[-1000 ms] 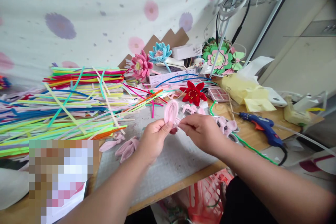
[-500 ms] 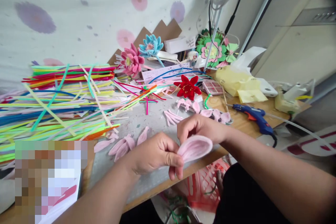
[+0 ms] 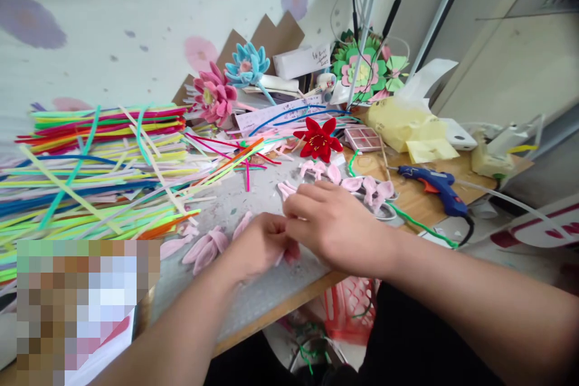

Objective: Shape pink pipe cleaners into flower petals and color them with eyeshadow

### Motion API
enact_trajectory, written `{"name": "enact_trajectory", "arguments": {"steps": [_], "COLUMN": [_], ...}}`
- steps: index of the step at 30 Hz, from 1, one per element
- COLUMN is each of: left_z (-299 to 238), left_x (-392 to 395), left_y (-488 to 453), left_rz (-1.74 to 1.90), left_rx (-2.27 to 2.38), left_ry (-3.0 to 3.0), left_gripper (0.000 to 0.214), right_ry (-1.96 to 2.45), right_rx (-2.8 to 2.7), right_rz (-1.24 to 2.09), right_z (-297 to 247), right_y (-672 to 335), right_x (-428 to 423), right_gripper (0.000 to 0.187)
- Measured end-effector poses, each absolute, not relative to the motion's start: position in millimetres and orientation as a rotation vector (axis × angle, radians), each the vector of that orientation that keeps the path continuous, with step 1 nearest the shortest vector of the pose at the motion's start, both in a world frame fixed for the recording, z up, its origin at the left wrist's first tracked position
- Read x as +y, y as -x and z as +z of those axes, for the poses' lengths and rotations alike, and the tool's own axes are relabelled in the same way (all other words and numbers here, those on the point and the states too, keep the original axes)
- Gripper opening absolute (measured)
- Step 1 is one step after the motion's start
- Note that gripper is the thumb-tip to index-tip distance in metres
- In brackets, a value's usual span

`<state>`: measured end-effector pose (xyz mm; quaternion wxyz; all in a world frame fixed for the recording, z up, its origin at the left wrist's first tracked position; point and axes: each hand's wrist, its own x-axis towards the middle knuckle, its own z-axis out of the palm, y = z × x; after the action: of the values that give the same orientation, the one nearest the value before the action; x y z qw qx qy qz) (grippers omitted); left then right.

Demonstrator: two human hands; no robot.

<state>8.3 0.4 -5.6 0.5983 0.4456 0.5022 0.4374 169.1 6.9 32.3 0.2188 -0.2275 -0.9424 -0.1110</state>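
My left hand and my right hand meet over the front of the grey mat. Both are closed, fingertips together, around a pink chenille petal; almost all of it is hidden by the fingers, and only a sliver shows below them. Several finished pink petals lie left of my left hand. Beyond my right hand is a row of looped pink petals, with short pink stems beside it.
Bundles of coloured pipe cleaners fill the left side. A red flower, a pink flower and a blue flower are at the back. A blue glue gun lies right. Below the table edge is a red basket.
The petal, in plain sight earlier, is now mostly covered by my fingers. My right hand has turned over and come in against my left. The view has shifted slightly.
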Motion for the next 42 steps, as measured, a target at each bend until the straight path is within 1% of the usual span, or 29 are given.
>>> {"name": "enact_trajectory", "arguments": {"steps": [2,4,12,14,16,18,20,21,23,26,30,34,37,40,42], "left_z": [-0.7,3.1,8.2,9.5,10.5,10.8,10.3,9.7,7.7,3.2,-3.0,-6.7,-8.8,-10.8,-11.8], "left_x": [1.2,0.7,-8.8,-12.1,-14.8,-16.4,-16.9,-16.8,-16.1,-14.1,-11.9,-11.7,-12.4,-14.0,-15.0], "left_y": [-4.2,-2.1,-12.3,-14.6,-14.9,-13.0,-9.7,-8.0,-5.0,-2.9,-3.7,-5.3,-4.8,-3.8,-3.4], "left_rz": [0.849,0.755,0.972,1.05,1.137,1.185,1.175,1.156,1.112,1.063,0.979,0.857,0.745,0.584,0.519], "left_rx": [1.015,0.866,0.721,0.717,0.709,0.676,0.626,0.602,0.556,0.49,0.384,0.263,0.223,0.22,0.254], "left_ry": [-1.109,-1.113,-0.841,-0.821,-0.814,-0.813,-0.827,-0.839,-0.861,-0.86,-0.823,-0.786,-0.78,-0.779,-0.778], "left_gripper": [0.02,0.023,0.022,0.022,0.022,0.024,0.027,0.028,0.03,0.03,0.027,0.028,0.031,0.03,0.024], "right_ry": [0.662,0.674,0.621,0.643,0.72,0.794,0.797,0.779,0.753,0.675,0.613,0.521,0.438,0.293,0.216], "right_rx": [-2.474,-2.374,-2.089,-1.973,-1.833,-1.636,-1.395,-1.283,-1.102,-0.915,-0.794,-0.953,-1.358,-1.905,-2.175], "right_rz": [-0.303,-0.271,-0.212,-0.114,0.151,0.611,1.089,1.276,1.522,1.703,1.708,1.723,1.625,1.363,1.206], "right_z": [27.3,23.0,15.3,12.3,9.8,8.5,8.4,8.8,9.6,10.0,6.7,1.3,5.1,19.9,31.8], "right_y": [-172.9,-176.7,-175.1,-169.0,-160.4,-151.0,-143.0,-140.0,-136.1,-133.3,-133.0,-142.4,-157.0,-172.7,-180.7], "right_x": [6.2,8.3,6.9,2.8,-1.3,-4.7,-6.6,-7.0,-7.2,-7.4,-7.7,-1.7,8.7,17.7,19.6], "right_gripper": [0.026,0.026,0.014,0.013,0.009,0.006,0.013,0.015,0.017,0.017,0.017,0.019,0.019,0.011,0.012]}}
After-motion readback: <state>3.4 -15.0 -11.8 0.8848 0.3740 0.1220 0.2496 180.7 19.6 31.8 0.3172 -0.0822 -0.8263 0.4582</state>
